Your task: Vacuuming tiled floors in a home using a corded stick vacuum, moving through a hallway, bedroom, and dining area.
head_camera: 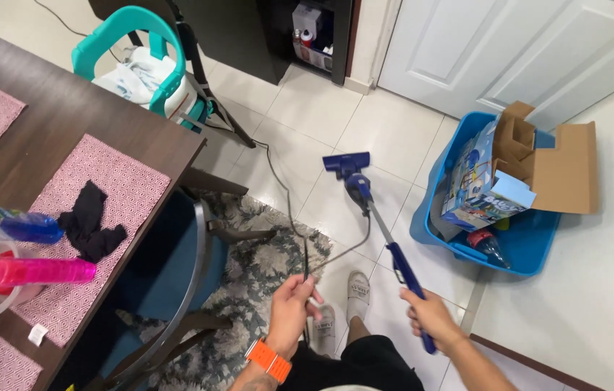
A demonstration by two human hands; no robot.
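Your right hand (428, 313) is closed around the near end of the blue stick vacuum (375, 217), whose long axis runs away and leftward to its head on the floor tiles. Your left hand (294, 304) pinches the cord (286, 194), just left.

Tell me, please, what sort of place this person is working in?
Most likely the dining area of a home. A dark wooden table with pink placemats stands beside a teal child's high chair, and the right hand guides a blue stick vacuum over the white tiled floor.
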